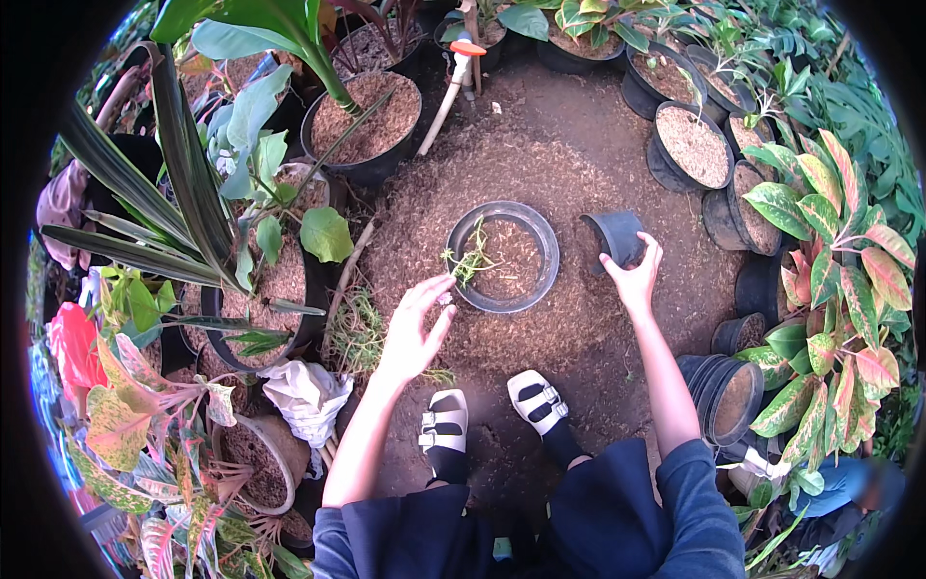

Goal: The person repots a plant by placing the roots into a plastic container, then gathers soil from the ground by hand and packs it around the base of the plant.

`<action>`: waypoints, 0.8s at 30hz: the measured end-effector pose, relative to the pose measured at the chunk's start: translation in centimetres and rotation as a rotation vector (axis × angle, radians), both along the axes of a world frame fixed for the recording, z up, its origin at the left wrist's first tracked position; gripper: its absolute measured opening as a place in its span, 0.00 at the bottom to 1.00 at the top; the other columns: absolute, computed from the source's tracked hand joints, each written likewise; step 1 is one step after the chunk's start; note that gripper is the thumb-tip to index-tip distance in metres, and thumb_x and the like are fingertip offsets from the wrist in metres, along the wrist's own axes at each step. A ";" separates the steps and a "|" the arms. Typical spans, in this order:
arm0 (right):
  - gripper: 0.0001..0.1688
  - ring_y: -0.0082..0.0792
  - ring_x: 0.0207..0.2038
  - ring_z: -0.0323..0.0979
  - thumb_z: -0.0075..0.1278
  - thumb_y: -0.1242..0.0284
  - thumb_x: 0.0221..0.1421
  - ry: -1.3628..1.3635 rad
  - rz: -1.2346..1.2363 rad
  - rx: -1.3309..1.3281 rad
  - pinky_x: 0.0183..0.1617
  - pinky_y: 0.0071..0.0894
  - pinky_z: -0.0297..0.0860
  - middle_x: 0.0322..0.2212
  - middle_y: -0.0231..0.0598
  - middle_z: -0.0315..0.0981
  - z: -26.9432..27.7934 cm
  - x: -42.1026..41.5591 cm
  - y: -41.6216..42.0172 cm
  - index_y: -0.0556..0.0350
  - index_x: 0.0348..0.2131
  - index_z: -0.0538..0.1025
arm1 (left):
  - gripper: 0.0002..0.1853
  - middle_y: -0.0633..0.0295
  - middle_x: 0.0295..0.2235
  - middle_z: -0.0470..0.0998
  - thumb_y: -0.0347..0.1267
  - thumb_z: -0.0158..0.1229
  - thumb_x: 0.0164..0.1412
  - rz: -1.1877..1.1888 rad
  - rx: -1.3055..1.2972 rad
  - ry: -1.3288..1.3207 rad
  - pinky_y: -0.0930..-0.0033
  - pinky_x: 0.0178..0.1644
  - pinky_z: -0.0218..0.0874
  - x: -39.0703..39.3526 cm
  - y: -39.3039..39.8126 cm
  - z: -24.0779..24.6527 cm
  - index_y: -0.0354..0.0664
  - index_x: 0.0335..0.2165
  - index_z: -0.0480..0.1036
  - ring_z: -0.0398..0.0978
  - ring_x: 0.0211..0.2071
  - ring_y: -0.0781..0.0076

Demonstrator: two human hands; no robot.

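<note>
A small black plastic plant pot is in my right hand, held on its side with the mouth towards the left. My left hand hovers at the left rim of a larger round black plastic pot or ring, thumb and fingers apart. By its fingertips a green leafy sprig lies across that rim. A tiny pink flower shows between thumb and fingers. Brown, chaffy potting material fills the inside of the ring and is strewn on the ground around it.
Potted plants curve around both sides, including a large pot at upper left and a pale-filled pot at upper right. Nested black pots lie at right. Green cuttings and a white plastic bag are at left. A person is at lower right.
</note>
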State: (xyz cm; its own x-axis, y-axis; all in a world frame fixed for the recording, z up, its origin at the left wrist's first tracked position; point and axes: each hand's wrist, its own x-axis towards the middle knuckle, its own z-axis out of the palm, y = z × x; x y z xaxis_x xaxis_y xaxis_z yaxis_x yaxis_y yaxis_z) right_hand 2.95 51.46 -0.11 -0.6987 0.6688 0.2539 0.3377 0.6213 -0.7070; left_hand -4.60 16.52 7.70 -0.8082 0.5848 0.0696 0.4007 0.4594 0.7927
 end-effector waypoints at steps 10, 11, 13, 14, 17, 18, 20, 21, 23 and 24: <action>0.36 0.28 0.38 0.68 0.59 0.67 0.43 0.226 -0.311 -0.894 0.31 0.29 0.70 0.38 0.36 0.64 -1.2 2.9 0.9 0.49 0.47 0.57 | 0.20 0.50 0.45 0.68 0.31 0.50 0.54 0.014 0.036 0.002 0.63 0.53 0.54 0.0 0.9 0.4 0.38 0.47 0.66 0.65 0.48 0.57; 0.35 0.27 0.37 0.68 0.59 0.67 0.44 0.231 -0.310 -0.903 0.30 0.28 0.70 0.38 0.35 0.64 -1.0 3.3 1.0 0.49 0.47 0.57 | 0.20 0.49 0.44 0.68 0.31 0.50 0.54 0.022 0.033 0.004 0.63 0.53 0.54 0.0 1.0 0.6 0.38 0.47 0.66 0.65 0.47 0.57; 0.34 0.28 0.38 0.67 0.59 0.67 0.44 0.240 -0.292 -0.911 0.30 0.28 0.70 0.39 0.35 0.63 -0.2 3.8 1.0 0.49 0.47 0.57 | 0.20 0.49 0.44 0.68 0.31 0.50 0.55 0.027 0.043 -0.002 0.63 0.52 0.55 0.0 1.2 0.7 0.38 0.47 0.65 0.66 0.47 0.57; 0.35 0.28 0.38 0.67 0.60 0.66 0.43 0.245 -0.275 -0.912 0.31 0.28 0.70 0.40 0.36 0.61 0.2 3.9 1.1 0.49 0.47 0.58 | 0.20 0.49 0.44 0.68 0.31 0.50 0.55 0.024 0.055 -0.008 0.63 0.52 0.55 0.0 1.2 0.7 0.39 0.47 0.65 0.66 0.47 0.57; 0.34 0.28 0.39 0.67 0.60 0.66 0.43 0.275 -0.221 -0.912 0.31 0.27 0.69 0.41 0.36 0.60 1.8 3.9 1.0 0.50 0.46 0.59 | 0.21 0.49 0.43 0.68 0.30 0.50 0.55 0.027 0.063 0.004 0.63 0.52 0.55 -0.1 1.1 0.5 0.38 0.48 0.64 0.66 0.46 0.57; 0.34 0.28 0.38 0.67 0.60 0.67 0.43 0.287 -0.203 -0.911 0.31 0.27 0.69 0.41 0.36 0.60 2.5 3.8 0.9 0.50 0.46 0.59 | 0.21 0.49 0.43 0.68 0.30 0.50 0.55 0.029 0.062 0.012 0.63 0.52 0.55 -0.1 1.1 0.3 0.38 0.48 0.64 0.66 0.46 0.57; 0.33 0.27 0.38 0.67 0.59 0.68 0.44 0.323 -0.149 -0.920 0.31 0.26 0.69 0.41 0.35 0.60 3.7 3.4 0.7 0.49 0.47 0.59 | 0.22 0.49 0.43 0.68 0.30 0.50 0.55 0.052 0.088 -0.034 0.63 0.52 0.55 0.0 1.1 0.0 0.37 0.49 0.63 0.66 0.46 0.58; 0.33 0.27 0.38 0.67 0.58 0.68 0.45 0.343 -0.125 -0.921 0.31 0.26 0.69 0.41 0.35 0.60 4.6 3.3 0.6 0.49 0.47 0.59 | 0.22 0.49 0.43 0.68 0.30 0.50 0.55 0.059 0.105 -0.056 0.63 0.52 0.55 -0.1 1.2 -0.1 0.37 0.49 0.62 0.66 0.46 0.58; 0.33 0.26 0.38 0.67 0.58 0.70 0.45 0.346 -0.053 -0.909 0.34 0.24 0.67 0.42 0.35 0.60 6.1 2.6 -0.3 0.50 0.47 0.58 | 0.22 0.49 0.43 0.68 0.30 0.50 0.55 0.084 0.138 -0.074 0.63 0.52 0.55 -0.1 1.1 -0.3 0.36 0.48 0.62 0.66 0.46 0.58; 0.33 0.26 0.37 0.67 0.58 0.71 0.45 0.345 -0.015 -0.881 0.35 0.24 0.67 0.42 0.35 0.60 6.6 2.3 -0.5 0.50 0.47 0.58 | 0.22 0.49 0.43 0.68 0.30 0.50 0.55 0.093 0.160 -0.083 0.63 0.52 0.54 -0.2 1.2 -0.4 0.35 0.48 0.62 0.66 0.46 0.58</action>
State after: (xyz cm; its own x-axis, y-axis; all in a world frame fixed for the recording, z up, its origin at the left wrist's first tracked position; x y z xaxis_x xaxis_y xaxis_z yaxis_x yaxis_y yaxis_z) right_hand 5.26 50.92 6.48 -0.6691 0.7267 -0.1557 0.0260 -0.1865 -0.9821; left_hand -4.80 17.71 7.35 -0.8650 0.4943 0.0862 0.2925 0.3572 0.8871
